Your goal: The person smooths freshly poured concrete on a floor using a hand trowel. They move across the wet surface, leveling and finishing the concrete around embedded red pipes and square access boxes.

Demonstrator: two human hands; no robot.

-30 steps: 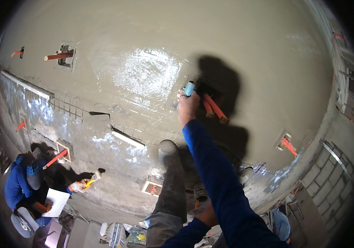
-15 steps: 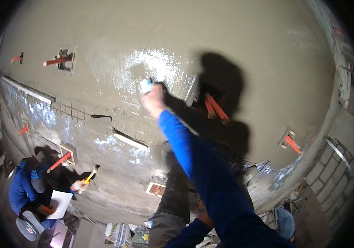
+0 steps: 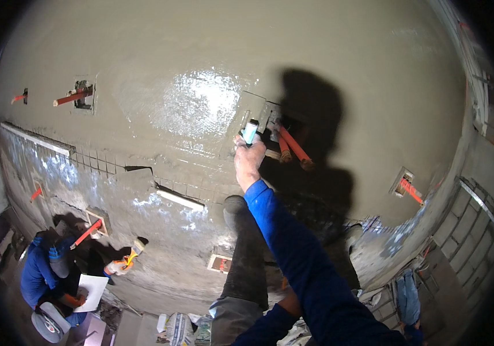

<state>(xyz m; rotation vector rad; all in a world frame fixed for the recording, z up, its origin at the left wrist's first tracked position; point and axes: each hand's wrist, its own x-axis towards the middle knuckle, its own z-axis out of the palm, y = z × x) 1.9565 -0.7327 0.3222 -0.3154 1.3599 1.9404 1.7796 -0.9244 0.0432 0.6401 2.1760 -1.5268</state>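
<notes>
My right hand [image 3: 249, 158] is wrapped round the light-blue handle of a plastering trowel [image 3: 251, 131]. The flat, mud-grey blade lies against wet plaster on the wall [image 3: 160, 52], just left of a wall opening from which two orange conduits [image 3: 296, 147] stick out. A bright glare shines on the smoothed surface to the left of the trowel. Low in the view, my left hand [image 3: 290, 303] shows only in part, tucked behind my right forearm, its fingers hidden.
At lower left a co-worker in blue [image 3: 42, 274] holds a yellow-handled paintbrush [image 3: 136, 249] and a white board [image 3: 92, 291]. More orange conduits [image 3: 74, 96] jut from wall boxes. Wire mesh [image 3: 100, 163] shows along the plaster's lower edge. A dark trouser leg [image 3: 247, 254] rises beside my arm.
My right hand has moved right and slightly down with the trowel, from the glare to beside the conduit opening. The co-worker's paintbrush has turned, showing its broad side.
</notes>
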